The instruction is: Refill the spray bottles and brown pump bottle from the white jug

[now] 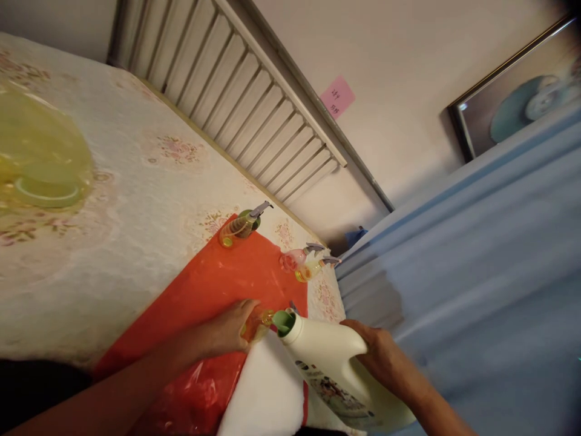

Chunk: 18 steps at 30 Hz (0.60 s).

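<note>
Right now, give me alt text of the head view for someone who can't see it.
A right hand holds a tilted jug, its open mouth beside the neck of a small bottle in the left hand. Below are a red sheet and a white cloth; three pump bottles are near the sheet's far end. Blue fabric fills much of the right side.

Pink note (338, 97) and jug label (338, 396): illegible.

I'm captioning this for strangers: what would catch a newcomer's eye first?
Probably the bright red sheet on the floral tablecloth. Next, the big pale jug in the right hand, its green mouth tilted toward the small bottle in the left hand. Then the pink note on the wall.
</note>
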Available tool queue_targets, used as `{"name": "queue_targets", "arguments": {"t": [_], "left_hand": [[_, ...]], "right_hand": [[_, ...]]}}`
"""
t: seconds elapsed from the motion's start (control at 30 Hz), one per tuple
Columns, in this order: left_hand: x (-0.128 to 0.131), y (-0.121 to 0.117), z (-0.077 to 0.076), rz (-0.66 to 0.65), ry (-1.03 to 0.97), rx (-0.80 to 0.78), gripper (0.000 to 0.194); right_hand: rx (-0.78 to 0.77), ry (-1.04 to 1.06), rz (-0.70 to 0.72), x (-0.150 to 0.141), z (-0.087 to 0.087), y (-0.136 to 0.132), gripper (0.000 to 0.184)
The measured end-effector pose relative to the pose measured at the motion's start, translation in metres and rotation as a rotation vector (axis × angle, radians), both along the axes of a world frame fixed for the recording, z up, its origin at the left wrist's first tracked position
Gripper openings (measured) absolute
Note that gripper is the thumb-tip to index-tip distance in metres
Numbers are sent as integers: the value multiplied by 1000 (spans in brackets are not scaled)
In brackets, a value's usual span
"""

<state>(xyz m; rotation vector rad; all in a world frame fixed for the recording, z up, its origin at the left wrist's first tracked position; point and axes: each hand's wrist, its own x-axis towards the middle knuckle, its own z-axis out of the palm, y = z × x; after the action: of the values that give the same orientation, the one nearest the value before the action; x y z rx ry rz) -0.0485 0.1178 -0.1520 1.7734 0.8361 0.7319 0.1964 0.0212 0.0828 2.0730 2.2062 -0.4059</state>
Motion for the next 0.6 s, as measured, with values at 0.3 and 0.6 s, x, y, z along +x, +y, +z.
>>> {"name": "queue_targets", "arguments": {"t": [0.3, 0.6], "left_hand": [[-3, -3, 10, 4, -26, 20, 61], [-1, -1, 0, -6, -47, 24, 60]], "right_hand": [[0, -7, 2, -1, 1, 0, 27], [-9, -29, -7, -4, 3, 0, 25]]}}
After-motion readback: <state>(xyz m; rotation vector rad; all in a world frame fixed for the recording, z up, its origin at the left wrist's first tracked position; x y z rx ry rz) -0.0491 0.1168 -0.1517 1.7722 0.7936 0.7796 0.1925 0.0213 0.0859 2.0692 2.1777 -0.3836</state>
